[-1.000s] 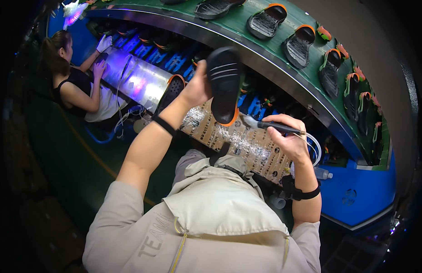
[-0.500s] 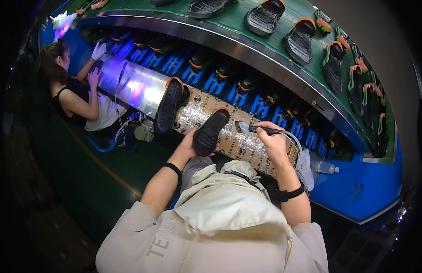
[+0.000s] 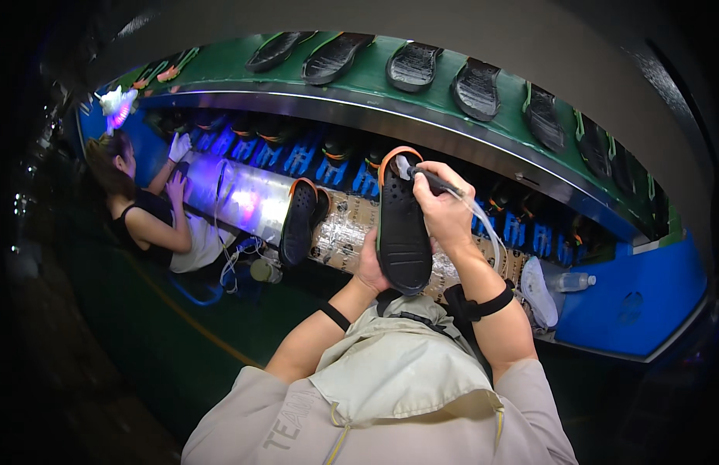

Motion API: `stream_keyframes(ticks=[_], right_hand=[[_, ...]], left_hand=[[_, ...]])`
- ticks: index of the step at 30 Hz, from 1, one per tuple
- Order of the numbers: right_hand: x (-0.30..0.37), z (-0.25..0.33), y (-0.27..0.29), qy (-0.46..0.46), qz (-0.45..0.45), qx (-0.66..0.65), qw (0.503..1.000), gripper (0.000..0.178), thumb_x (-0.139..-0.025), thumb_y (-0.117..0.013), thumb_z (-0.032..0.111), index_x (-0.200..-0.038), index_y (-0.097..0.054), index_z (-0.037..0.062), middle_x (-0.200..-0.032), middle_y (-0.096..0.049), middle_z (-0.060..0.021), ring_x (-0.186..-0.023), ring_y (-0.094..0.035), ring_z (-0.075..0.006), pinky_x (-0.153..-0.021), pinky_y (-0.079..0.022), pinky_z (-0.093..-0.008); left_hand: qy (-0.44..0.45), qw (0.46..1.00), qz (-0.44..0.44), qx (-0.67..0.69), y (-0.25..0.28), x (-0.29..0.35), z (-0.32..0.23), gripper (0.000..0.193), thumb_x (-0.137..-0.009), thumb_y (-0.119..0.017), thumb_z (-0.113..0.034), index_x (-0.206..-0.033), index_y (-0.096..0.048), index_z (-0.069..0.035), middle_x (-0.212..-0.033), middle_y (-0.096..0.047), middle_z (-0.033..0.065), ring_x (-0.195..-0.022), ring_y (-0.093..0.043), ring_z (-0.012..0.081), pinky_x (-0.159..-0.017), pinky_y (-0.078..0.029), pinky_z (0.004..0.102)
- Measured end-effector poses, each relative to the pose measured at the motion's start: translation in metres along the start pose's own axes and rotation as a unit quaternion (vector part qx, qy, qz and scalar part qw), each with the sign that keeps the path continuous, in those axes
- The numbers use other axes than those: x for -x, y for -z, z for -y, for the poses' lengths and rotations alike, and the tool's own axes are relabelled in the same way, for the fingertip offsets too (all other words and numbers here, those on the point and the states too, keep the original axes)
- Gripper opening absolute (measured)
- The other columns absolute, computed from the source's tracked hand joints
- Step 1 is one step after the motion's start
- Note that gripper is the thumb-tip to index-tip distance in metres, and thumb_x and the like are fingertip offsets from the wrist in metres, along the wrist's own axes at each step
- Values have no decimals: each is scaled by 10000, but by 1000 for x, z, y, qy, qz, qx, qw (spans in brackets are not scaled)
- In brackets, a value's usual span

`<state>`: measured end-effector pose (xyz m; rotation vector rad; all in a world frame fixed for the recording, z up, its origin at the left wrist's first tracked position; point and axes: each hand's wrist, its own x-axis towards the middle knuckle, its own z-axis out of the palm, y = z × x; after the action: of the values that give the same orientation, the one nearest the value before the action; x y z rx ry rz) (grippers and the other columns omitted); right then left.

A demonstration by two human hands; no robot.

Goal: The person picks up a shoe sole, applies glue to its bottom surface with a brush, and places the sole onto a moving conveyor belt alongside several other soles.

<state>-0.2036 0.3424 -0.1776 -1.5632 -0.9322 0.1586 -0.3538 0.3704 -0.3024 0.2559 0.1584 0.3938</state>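
Observation:
My left hand [image 3: 370, 262] grips the side of a black clog upper [image 3: 403, 229] with holes and an orange rim, held up in front of me with its smooth face towards me. In my right hand [image 3: 448, 205] is a brush [image 3: 434, 183] with a black handle, a whitish tip and a thin clear tube trailing from it. Its tip touches the clog at the orange rim end. Another pair of black clogs [image 3: 299, 223] leans on the bench to the left of my hands.
A long bench [image 3: 337, 246] covered in printed brown card and clear film runs before me. Behind it stand blue racks [image 3: 299, 158] with shoes, below a green belt [image 3: 220, 76] carrying black soles. A co-worker [image 3: 146, 205] sits at left. A clear bottle [image 3: 574, 282] lies at right.
My left hand has raised the clog and moved it right. My right hand has brought the brush up and left, onto the clog's orange-rimmed end. The belt and bench have shifted in view.

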Motion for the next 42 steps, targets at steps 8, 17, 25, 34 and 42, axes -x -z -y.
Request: stream_keyframes(ticks=[8,17,25,34,42], right_hand=[[31,38,41,161,207,172,950,181,-874,-777,150,-1004,-730,34,-875,-711,-175,-815,-705,-397,-753,-579,-484],[4,75,74,155,105,64,980,207,-863,-813,93,-1068,-789,81,-880,-742,-134,-798,-712,-331,-734,-547,-411],[-8,60,46,310,104,45,944,359,-844,-856,91,-1197,-792,98,-929,-732,-102,-850,-683,-323,-822,-532,-415],[-11,75,50,353,162,68,919,296,-837,-847,81,-1128,-825,129,-824,-667,-44,-801,-626,-279,-824,-476,-404],[-5,85,53,376,138,113,909,317,-816,-847,103,-1127,-802,142,-834,-666,-39,-814,-632,-278,-819,-467,-425]], left_hand=[[-84,995,16,-49,-17,-24,-12,736,-1111,-261,-592,-1538,-543,-63,-1446,-670,154,-1327,-661,297,-1165,-522,484],[-78,996,-4,-48,-64,-12,-13,743,-1110,-288,-603,-1546,-551,-62,-1445,-681,165,-1287,-699,320,-1113,-578,476],[-47,995,87,-2,-87,3,-15,766,-1083,-285,-634,-1595,-510,-110,-1484,-653,167,-1333,-673,323,-1117,-578,497],[-42,999,2,5,-94,4,-22,844,-1061,-269,-730,-1611,-493,-131,-1497,-639,178,-1347,-662,349,-1142,-562,504],[-81,995,18,-59,-97,3,-30,762,-1082,-328,-666,-1589,-513,-128,-1487,-644,160,-1348,-660,337,-1149,-560,480]])
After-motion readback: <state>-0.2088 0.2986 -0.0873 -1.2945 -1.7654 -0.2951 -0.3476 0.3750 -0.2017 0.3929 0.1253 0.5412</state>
